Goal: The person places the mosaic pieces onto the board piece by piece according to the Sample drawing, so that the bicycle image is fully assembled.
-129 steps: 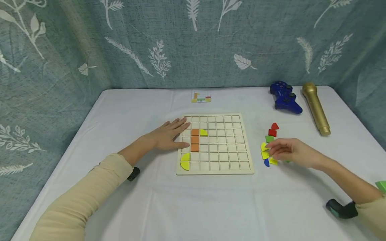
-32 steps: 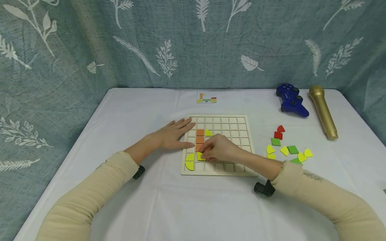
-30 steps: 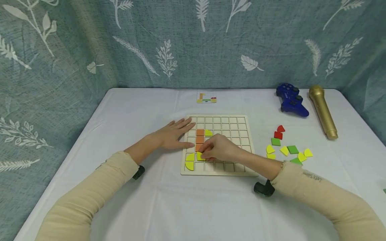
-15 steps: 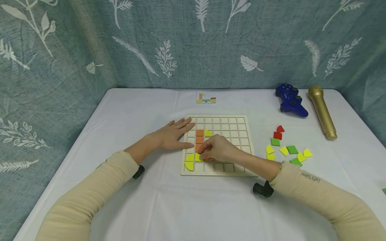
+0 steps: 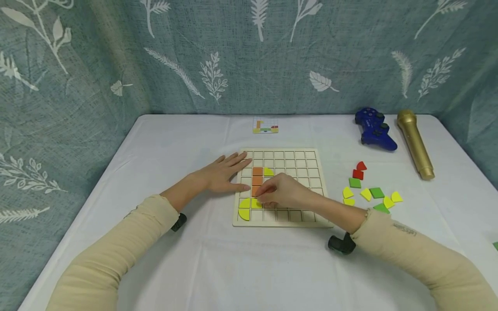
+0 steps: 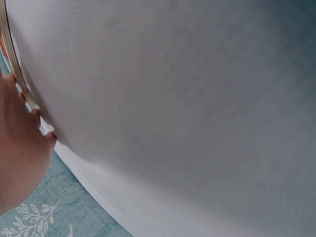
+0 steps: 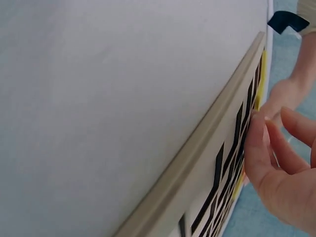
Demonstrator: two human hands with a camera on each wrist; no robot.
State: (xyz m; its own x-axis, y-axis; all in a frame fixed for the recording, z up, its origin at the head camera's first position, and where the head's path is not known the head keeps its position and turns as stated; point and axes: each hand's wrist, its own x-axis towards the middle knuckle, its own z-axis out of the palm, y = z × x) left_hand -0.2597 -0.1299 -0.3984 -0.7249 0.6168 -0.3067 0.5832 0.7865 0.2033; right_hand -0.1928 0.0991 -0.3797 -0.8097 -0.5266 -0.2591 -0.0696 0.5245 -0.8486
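Observation:
A wooden grid board (image 5: 283, 223) lies mid-table in the head view. My left hand (image 5: 222, 176) rests spread along its left edge, fingers straight. Over the lower left cells, my right hand (image 5: 284, 191) has curled fingers and thumb at a yellow quarter-round tile (image 5: 254, 203), which lies in a cell and is partly covered. The right wrist view shows thumb and fingertips of the right hand (image 7: 284, 163) at the board surface. Left of that tile are two yellow tiles (image 5: 244, 214). A column of orange square tiles (image 5: 257, 172) and another yellow tile (image 5: 268, 172) lie higher up.
Loose red tiles (image 5: 358, 174), green tiles (image 5: 376, 192) and yellow tiles (image 5: 365, 195) lie right of the board. A pattern card (image 5: 266, 125) is behind it. A blue game controller (image 5: 374, 129) and a gold microphone (image 5: 415, 144) are at the back right.
My right hand has come from the loose tiles to the board with a yellow tile. The tile has shifted slightly left and now lies in its cell. The left hand stays put.

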